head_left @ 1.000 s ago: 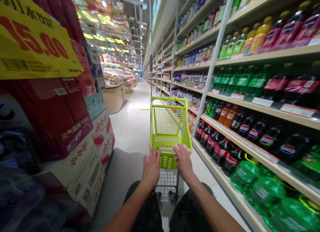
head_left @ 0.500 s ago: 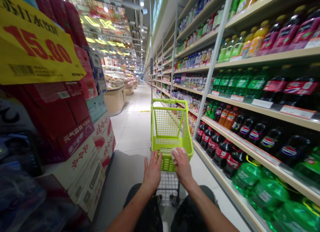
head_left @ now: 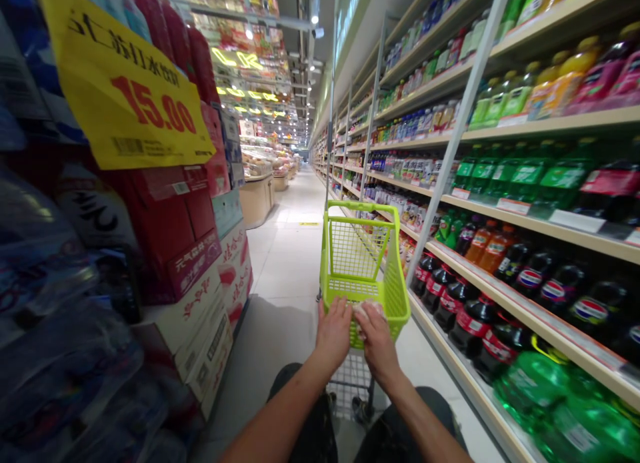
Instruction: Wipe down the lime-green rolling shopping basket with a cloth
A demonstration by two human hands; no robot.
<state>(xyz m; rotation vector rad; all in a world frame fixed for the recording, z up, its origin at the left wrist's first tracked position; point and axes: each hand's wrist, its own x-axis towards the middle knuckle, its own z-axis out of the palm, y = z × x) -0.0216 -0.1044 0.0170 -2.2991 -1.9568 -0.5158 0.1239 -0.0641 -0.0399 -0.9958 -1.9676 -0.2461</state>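
In the middle of the head view stands a lime-green shopping cart point(head_left: 360, 210) with a plastic mesh basket. My left hand point(head_left: 334, 326) rests over the left part of its near rim, fingers bent around the edge. Close beside it, my right hand point(head_left: 376, 333) presses a crumpled whitish cloth point(head_left: 361, 311) against the same rim, its fingers closed over it. Most of the cloth is hidden under that hand. The basket holds nothing visible. My knees flank the cart's lower wire frame point(head_left: 350, 386).
Drink shelves point(head_left: 530, 216) run along the right, with large green bottles point(head_left: 565, 396) low down. Stacked cartons point(head_left: 200, 330) and a yellow price sign point(head_left: 135, 90) crowd the left. A pale aisle floor point(head_left: 287, 250) leads ahead past wooden display counters point(head_left: 255, 200).
The view has turned slightly left, shifting the scene rightward. My left hand has moved closer to my right, its fingers now bent on the rim. The cloth has slid left along the rim.
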